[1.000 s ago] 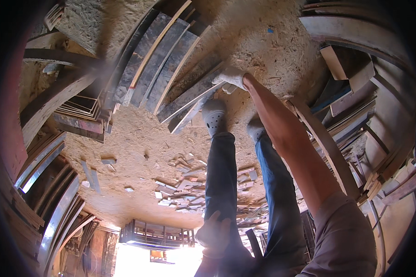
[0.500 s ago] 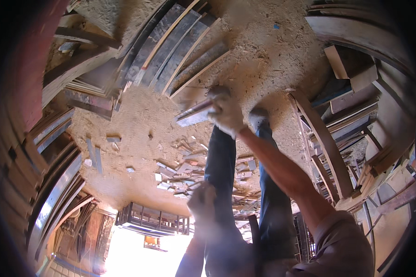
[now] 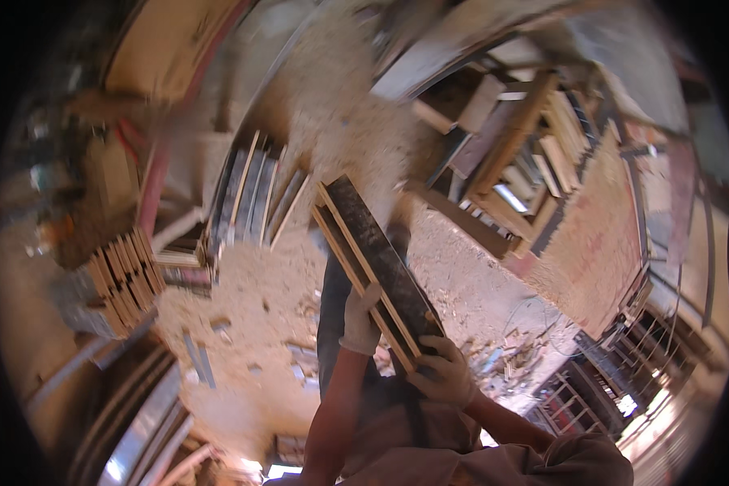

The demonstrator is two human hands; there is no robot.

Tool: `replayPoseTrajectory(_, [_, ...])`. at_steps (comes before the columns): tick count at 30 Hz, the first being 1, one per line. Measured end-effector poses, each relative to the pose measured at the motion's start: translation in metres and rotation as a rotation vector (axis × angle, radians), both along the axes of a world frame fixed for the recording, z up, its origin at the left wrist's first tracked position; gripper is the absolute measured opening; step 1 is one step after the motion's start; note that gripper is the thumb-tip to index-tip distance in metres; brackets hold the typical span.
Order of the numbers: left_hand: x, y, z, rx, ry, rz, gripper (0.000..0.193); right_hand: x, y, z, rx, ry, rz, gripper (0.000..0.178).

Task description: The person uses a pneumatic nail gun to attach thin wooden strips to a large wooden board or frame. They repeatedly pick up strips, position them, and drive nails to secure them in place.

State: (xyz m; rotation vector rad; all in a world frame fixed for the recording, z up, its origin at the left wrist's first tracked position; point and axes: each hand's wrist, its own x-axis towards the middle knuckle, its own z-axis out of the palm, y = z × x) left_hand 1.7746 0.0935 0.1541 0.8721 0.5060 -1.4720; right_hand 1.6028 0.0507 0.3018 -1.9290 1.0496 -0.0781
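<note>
Two or so long plywood strips [image 3: 370, 231], dark on the face and pale along the edges, lie together slantwise in front of my body. My left hand [image 3: 360, 322], in a pale glove, is closed on their left edge about midway along. Gloved as well, my right hand [image 3: 447, 373] grips their lower right end. The far end of the strips points up and left, off the ground. My legs are partly hidden beneath them.
Ahead to the left stands a row of dark-faced boards [image 3: 255, 190] on the dusty ground. A stack of notched wood [image 3: 127, 275] is farther left. At the right is a large timber pile [image 3: 535, 174] beside a broad panel [image 3: 595, 243]. Scraps [image 3: 510, 356] litter the ground.
The strips came up from near my feet and now lie in both hands. My left hand moved from beside my knee onto them. The view has turned to the right.
</note>
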Motion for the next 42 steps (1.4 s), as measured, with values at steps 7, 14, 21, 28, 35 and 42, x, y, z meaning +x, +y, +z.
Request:
replayPoseTrajectory(7, [-0.044,-0.093,0.136,-0.468,-0.46,-0.417,0.065,-0.047,-0.05,0.099,0.067,0.013,-0.578,0.059])
replayPoseTrajectory(14, [-0.158,-0.143,0.205,-0.221,-0.549,-0.49,0.033,-0.203,-0.006,0.102,0.104,-0.296,-1.131,0.024])
replayPoseTrajectory(21, [-0.274,-0.221,0.122,-0.212,-0.045,-0.238,0.022,-0.377,0.083,0.115,0.032,-0.154,-1.603,0.027])
replayPoseTrajectory(28, [-0.437,-0.341,0.139,0.014,-0.1,-0.289,0.047,-0.464,0.154,0.121,-0.117,-0.229,-1.926,0.03])
replayPoseTrajectory(35, [-0.688,-0.112,0.19,-0.485,0.03,-1.872,0.034,-0.56,0.156,0.129,-0.275,-0.028,-2.034,0.027])
replayPoseTrajectory(42, [-0.878,-0.094,0.16,-0.071,0.172,-1.919,0.023,-0.716,0.178,0.16,-0.303,-0.689,-1.932,0.045])
